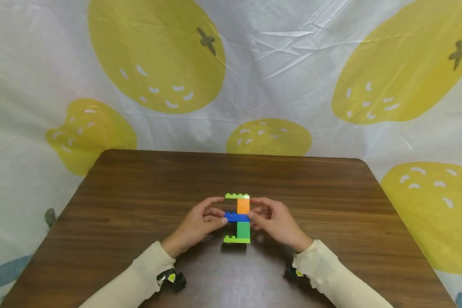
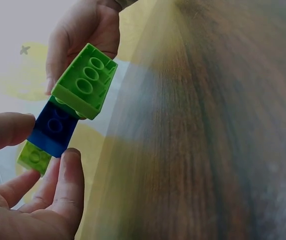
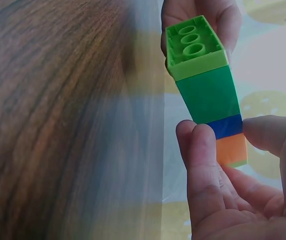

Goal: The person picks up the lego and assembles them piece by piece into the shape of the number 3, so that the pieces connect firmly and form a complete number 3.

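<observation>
Both hands hold up one toy-brick build shaped like a letter E turned to face left. It stacks a light green plate on top, an orange brick [image 1: 243, 206], a blue plate [image 1: 237, 217], a green brick [image 1: 243, 230] and a light green plate [image 1: 236, 241] at the bottom. My left hand [image 1: 197, 222] pinches the free left end of the blue plate, thumb on the near side. At the stacked right side, my right hand [image 1: 278, 220] pinches the blue plate between thumb and fingers. In both wrist views the bottom plate's hollow underside [image 3: 192, 42] shows.
The build is held above a dark brown wooden table [image 1: 158, 179], with a shadow beneath it. Behind hangs a white cloth [image 1: 277, 77] printed with yellow fruit. Dark wrist cameras [image 1: 180, 280] sit under the cream sleeves [image 1: 138, 273].
</observation>
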`<action>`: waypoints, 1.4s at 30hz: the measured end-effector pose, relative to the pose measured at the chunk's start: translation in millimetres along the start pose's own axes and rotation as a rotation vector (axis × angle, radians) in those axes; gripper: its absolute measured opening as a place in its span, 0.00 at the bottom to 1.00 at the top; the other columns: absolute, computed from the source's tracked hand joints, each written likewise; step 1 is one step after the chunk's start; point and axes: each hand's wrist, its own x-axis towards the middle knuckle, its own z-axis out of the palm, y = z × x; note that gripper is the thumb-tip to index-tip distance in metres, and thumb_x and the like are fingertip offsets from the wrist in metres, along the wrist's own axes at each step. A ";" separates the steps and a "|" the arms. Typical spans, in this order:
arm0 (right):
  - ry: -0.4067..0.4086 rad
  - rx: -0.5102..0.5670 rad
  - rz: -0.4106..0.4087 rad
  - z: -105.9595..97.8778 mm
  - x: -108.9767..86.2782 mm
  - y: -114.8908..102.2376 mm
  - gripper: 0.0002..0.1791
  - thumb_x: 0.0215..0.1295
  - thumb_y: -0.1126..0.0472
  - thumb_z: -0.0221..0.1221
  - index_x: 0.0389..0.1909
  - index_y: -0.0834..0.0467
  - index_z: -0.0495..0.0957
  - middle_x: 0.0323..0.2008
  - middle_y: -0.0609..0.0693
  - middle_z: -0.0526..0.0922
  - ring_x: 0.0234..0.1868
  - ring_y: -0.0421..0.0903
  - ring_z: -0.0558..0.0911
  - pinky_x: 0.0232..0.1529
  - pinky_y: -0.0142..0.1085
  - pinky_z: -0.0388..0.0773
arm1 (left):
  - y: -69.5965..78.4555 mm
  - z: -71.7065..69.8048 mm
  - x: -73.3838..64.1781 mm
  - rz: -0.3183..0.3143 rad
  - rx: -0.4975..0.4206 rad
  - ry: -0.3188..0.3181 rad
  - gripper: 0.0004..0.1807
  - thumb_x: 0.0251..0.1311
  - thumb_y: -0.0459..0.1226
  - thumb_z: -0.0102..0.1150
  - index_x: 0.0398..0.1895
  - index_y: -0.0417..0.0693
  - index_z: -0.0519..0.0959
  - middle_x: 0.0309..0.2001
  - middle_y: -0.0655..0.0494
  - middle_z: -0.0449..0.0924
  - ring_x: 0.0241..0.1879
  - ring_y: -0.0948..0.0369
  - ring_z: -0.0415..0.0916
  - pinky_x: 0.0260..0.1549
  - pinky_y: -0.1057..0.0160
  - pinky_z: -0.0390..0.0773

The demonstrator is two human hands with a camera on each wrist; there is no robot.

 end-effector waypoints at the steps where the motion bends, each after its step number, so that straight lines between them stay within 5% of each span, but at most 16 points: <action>1: -0.001 0.001 0.002 -0.3 -0.2 0.3 0.28 0.73 0.63 0.66 0.68 0.71 0.73 0.45 0.67 0.88 0.38 0.57 0.91 0.38 0.45 0.90 | -0.3 0.0 0.3 0.001 0.000 -0.005 0.35 0.70 0.39 0.69 0.77 0.51 0.67 0.56 0.43 0.84 0.49 0.56 0.87 0.48 0.66 0.83; 22: -0.040 0.002 0.046 -5.1 1.2 3.6 0.31 0.70 0.63 0.68 0.69 0.72 0.72 0.47 0.66 0.88 0.37 0.52 0.90 0.39 0.44 0.90 | -1.7 -1.7 7.9 -0.046 0.021 -0.029 0.36 0.69 0.42 0.70 0.77 0.48 0.68 0.56 0.42 0.85 0.50 0.57 0.85 0.48 0.62 0.84; 42: -0.065 0.070 0.152 -9.0 23.4 13.7 0.30 0.72 0.64 0.66 0.69 0.73 0.71 0.49 0.66 0.86 0.40 0.50 0.90 0.44 0.44 0.90 | -6.0 -12.0 27.0 -0.073 0.108 -0.028 0.35 0.66 0.41 0.72 0.75 0.46 0.73 0.53 0.47 0.88 0.50 0.58 0.85 0.45 0.63 0.81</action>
